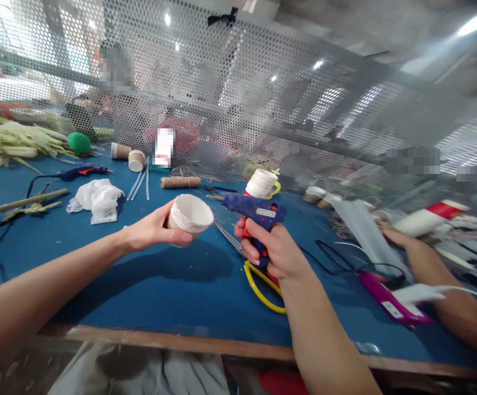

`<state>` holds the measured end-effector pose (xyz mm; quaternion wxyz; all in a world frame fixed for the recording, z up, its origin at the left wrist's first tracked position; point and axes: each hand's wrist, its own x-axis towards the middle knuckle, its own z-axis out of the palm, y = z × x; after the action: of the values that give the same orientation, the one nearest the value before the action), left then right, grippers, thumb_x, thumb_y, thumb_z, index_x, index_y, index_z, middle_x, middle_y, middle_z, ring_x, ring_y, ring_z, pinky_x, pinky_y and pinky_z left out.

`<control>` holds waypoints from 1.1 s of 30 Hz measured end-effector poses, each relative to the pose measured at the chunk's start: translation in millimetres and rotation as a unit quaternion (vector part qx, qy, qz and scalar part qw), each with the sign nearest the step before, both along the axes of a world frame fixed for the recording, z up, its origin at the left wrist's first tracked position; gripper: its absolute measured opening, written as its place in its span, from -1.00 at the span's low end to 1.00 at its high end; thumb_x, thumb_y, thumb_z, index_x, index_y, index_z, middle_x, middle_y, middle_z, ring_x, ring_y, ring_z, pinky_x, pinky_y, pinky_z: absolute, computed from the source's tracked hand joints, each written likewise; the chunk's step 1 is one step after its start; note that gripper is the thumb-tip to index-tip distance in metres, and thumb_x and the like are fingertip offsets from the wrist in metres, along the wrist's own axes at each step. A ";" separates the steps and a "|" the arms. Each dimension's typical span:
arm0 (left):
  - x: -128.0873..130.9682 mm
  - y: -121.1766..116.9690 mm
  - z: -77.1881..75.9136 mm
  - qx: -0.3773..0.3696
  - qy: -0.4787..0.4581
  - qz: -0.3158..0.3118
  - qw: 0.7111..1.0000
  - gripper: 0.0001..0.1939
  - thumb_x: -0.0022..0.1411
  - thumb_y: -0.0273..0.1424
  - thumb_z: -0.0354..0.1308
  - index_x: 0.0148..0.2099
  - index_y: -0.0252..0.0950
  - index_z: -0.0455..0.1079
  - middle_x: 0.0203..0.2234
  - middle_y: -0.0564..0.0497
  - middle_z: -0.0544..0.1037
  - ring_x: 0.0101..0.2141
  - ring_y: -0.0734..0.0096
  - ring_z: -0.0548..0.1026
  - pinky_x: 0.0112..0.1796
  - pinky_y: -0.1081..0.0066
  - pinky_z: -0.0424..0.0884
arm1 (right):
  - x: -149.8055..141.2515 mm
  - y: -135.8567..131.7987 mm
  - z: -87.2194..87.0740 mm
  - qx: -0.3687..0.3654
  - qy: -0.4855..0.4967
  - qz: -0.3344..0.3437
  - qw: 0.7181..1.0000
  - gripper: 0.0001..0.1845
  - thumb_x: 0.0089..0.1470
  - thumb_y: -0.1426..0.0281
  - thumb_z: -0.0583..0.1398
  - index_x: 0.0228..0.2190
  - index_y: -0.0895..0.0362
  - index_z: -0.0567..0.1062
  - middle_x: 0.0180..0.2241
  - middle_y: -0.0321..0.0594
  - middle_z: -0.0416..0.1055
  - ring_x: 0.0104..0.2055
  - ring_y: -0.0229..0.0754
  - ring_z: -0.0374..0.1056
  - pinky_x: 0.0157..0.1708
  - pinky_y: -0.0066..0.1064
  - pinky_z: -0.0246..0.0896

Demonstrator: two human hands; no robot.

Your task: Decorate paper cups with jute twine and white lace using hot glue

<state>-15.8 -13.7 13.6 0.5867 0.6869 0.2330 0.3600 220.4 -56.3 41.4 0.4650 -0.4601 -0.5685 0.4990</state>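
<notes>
My left hand is closed around a small cup with a white inside and a white band below its rim. The cup is tilted a little, its mouth facing up and toward me. In my right hand is a blue hot glue gun, with fingers wrapped round its handle by the orange trigger. The nozzle points left, above and just right of the cup, apart from it. Scissors with yellow handles lie on the blue table beneath my right hand. White stacked cups stand behind the glue gun.
Crumpled white lace, another glue gun, a twine roll and clear glue sticks lie to the left. Behind them rises a perforated metal screen. At right, another person's arm reaches past a purple box.
</notes>
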 end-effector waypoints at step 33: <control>-2.8 1.2 7.1 0.215 0.172 0.107 0.955 -0.44 -0.11 -0.29 0.26 -0.07 -0.35 0.16 -0.25 -0.03 0.42 -0.26 0.31 0.41 -0.25 0.37 0.36 | 5.5 -10.0 17.2 0.060 -0.297 -0.011 0.953 -0.66 -0.03 0.19 0.19 -0.67 0.14 0.34 -0.80 -0.37 0.22 -0.73 -0.35 0.15 -0.64 -0.46 0.13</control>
<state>-18.6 -12.5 20.7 0.3341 0.8193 0.3196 0.3390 225.9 -66.2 58.6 0.3077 -0.5649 -0.7046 0.2995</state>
